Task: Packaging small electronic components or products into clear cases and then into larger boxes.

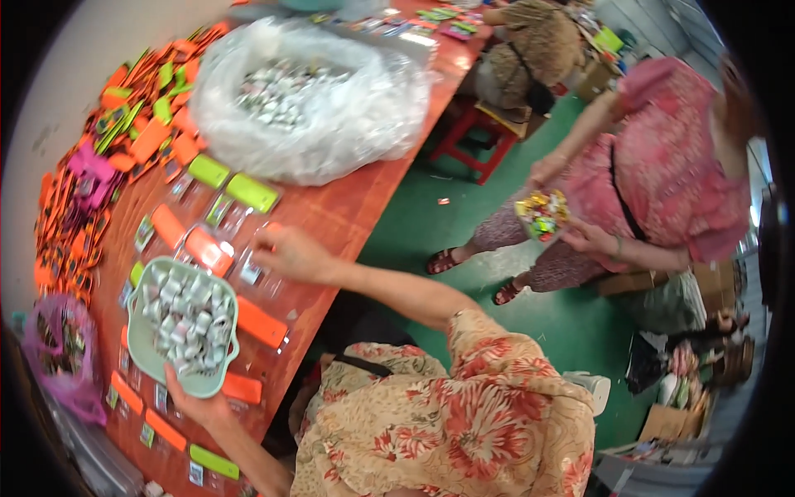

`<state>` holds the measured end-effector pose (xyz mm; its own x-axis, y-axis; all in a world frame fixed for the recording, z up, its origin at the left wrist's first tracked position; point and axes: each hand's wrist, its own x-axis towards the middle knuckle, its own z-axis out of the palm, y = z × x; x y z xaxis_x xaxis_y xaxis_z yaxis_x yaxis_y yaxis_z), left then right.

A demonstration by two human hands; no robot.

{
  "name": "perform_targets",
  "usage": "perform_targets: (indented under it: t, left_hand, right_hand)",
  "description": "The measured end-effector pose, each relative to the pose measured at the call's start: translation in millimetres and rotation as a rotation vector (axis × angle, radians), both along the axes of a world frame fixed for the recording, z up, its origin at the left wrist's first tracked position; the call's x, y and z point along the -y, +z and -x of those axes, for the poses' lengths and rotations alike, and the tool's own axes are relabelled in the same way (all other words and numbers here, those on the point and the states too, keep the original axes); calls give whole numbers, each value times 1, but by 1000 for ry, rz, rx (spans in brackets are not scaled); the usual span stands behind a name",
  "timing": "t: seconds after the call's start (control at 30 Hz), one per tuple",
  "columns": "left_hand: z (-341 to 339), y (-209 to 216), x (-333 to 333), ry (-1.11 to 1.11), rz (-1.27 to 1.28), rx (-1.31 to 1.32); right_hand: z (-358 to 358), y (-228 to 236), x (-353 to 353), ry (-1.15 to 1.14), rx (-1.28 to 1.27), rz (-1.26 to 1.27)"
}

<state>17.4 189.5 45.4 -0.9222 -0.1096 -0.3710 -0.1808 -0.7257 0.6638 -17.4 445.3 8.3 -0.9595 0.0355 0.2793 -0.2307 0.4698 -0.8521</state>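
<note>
My left hand (201, 407) grips the near rim of a pale green plastic basket (137, 340), its thumb over the edge. Small silvery-white rolled pieces (184, 319) fill the basket. Over the table, my right hand (291, 255) hovers with fingers pinched together above a clear plastic package (263, 277); whatever sits between the fingertips is too small to make out. Around the basket lie rows of clear packages with flat orange pieces (262, 321) and lime-green pieces (252, 192), some holding small printed cards.
A large clear plastic bag (364, 124) of similar whitish pieces stands on the red table (331, 217). Orange and green pieces pile (70, 232) along the wall beside a purple bag (62, 340). Rightward, a person in pink (671, 157) holds a shiny colourful packet (542, 215); a red stool (480, 141) stands behind.
</note>
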Motion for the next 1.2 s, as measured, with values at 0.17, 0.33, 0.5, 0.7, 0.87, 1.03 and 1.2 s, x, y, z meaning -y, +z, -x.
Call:
perform_targets:
  t: [0.17,0.33,0.5,0.7,0.87,1.03,1.2]
  left_hand:
    - [5,-11,3,-87,7,-62]
    - [6,-11,3,-108,-11,-75]
    - [3,-10,4,-113,13,-68]
    - [2,-3,2,-123,55,-71]
    - [0,2,-2,-152,71,-69]
    - [-1,3,-5,-130,83,-47]
    - [-1,3,-5,-143,88,-57]
  right_hand:
    - [-20,-3,15,12,67,-96]
    - [-23,-7,29,-34,85,-176]
    - [-19,-14,37,-101,7,-361]
    - [-21,-15,41,-81,-15,-362]
    - [-21,-27,51,-176,-147,-387]
    - [-24,-28,50,-157,-182,-378]
    - [-26,-20,49,-162,-123,-340]
